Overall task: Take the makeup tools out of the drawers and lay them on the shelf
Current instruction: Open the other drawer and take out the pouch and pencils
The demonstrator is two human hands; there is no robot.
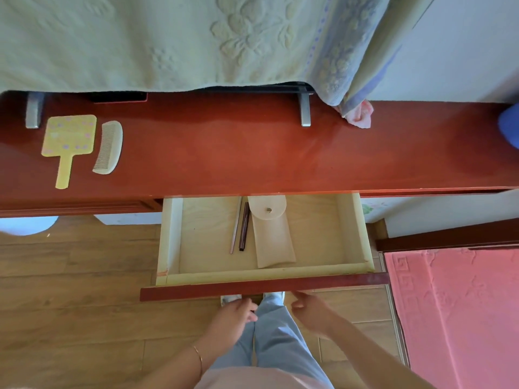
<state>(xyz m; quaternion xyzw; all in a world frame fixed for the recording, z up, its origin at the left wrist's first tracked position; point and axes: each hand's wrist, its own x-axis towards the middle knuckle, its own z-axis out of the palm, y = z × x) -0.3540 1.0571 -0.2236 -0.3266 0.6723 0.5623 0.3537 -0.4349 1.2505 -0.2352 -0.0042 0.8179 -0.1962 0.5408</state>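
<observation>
A pale wooden drawer (354,237) stands pulled out below the red-brown shelf (224,153). Inside lie a thin silver-pink stick (236,226), a dark brown pencil (243,226) and a translucent pouch (273,240) with a snap flap. On the shelf's left end rest a yellow hand mirror (67,141) and a cream comb (109,147). My left hand (236,318) and my right hand (311,311) hover just below the drawer's red front panel (196,293). Each has loosely curled fingers with nothing in them.
A green quilted cloth (168,40) hangs over a screen on grey metal feet (305,110) at the shelf's back. A pink crumpled cloth (361,116) lies beside it. A blue object (509,124) sits at the far right. A pink rug (455,310) covers the floor on the right.
</observation>
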